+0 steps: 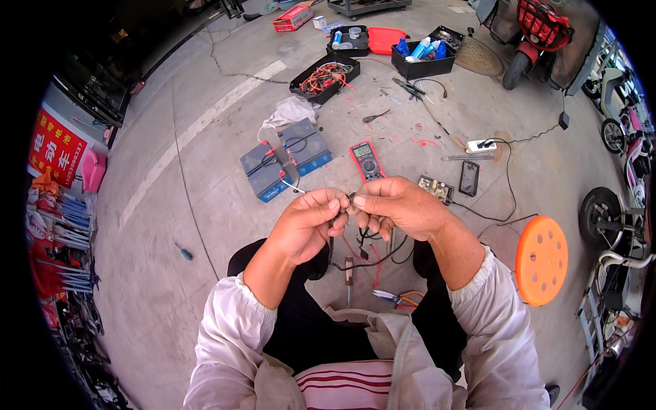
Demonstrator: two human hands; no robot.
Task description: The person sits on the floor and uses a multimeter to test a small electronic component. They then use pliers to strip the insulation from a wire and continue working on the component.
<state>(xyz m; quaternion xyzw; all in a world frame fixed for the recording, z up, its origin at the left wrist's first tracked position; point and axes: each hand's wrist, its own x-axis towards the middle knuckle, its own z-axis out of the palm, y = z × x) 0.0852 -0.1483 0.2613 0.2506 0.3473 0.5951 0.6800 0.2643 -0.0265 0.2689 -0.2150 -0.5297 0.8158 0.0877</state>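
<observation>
Both hands meet above my knees with fingertips pinched close together. My left hand [306, 222] and my right hand [404, 208] grip a thin black cable [372, 265], whose small dark end shows between the thumbs. The cable loops down below the fingers; most of the gripped part is hidden. Just beyond the hands lies a red multimeter [368, 162] with a lit display. Two blue-and-grey battery blocks [285, 158], wired together, rest on the ground to its left. Under the hands are a screwdriver [349, 277] and pliers [398, 297].
An open circuit board [436, 189] and a black casing [469, 179] lie right, near a white power strip [482, 146]. An orange stool [541, 260] stands at the right. Farther off are a black tray of wires [324, 77], a box of bottles [423, 63] and parked scooters [540, 31].
</observation>
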